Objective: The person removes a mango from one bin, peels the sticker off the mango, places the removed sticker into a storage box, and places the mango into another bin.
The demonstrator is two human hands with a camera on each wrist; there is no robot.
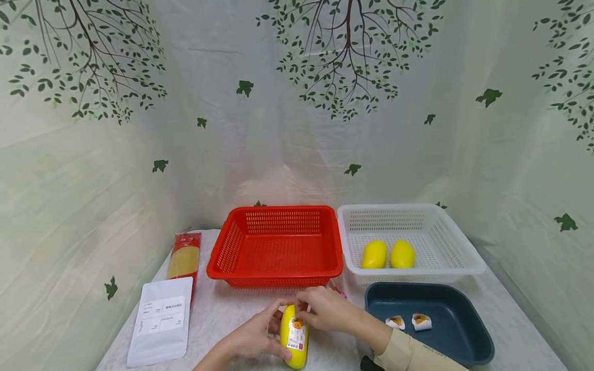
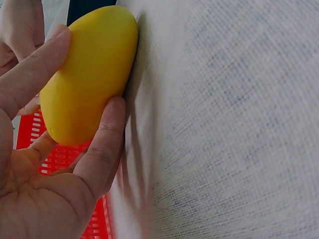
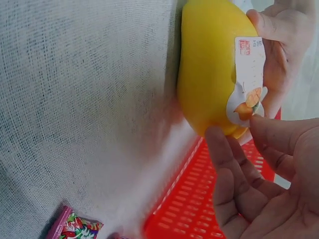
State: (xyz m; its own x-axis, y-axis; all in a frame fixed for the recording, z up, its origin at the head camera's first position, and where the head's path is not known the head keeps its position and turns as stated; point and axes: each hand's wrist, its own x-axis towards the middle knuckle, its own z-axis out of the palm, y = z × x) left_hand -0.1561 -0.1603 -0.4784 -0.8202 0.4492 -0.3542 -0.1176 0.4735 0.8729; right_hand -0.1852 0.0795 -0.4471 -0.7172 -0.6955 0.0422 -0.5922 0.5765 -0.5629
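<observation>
A yellow mango point(image 1: 287, 337) rests on the cloth-covered table, with a white fruit-picture sticker point(image 1: 296, 334) along one side. My left hand point(image 1: 256, 330) grips it from the left, thumb at the near end and fingers at the far side. In the left wrist view the thumb and fingers spread around the smooth yellow skin point(image 2: 92, 74). At the sticker's far end, my right hand point(image 1: 327, 309) pinches the edge. The right wrist view has the thumb on the sticker's rim point(image 3: 244, 112) and fingertips against the mango's end.
Behind stand a red basket point(image 1: 278, 282) and a white basket point(image 1: 417, 271) holding two mangoes point(image 1: 374, 254). A dark blue tray point(image 1: 464, 337) at right holds two curled stickers point(image 1: 421, 322). At left lie a white pouch point(image 1: 160, 322) and a noodle pack point(image 1: 183, 260). A wrapped candy point(image 3: 75, 226) lies nearby.
</observation>
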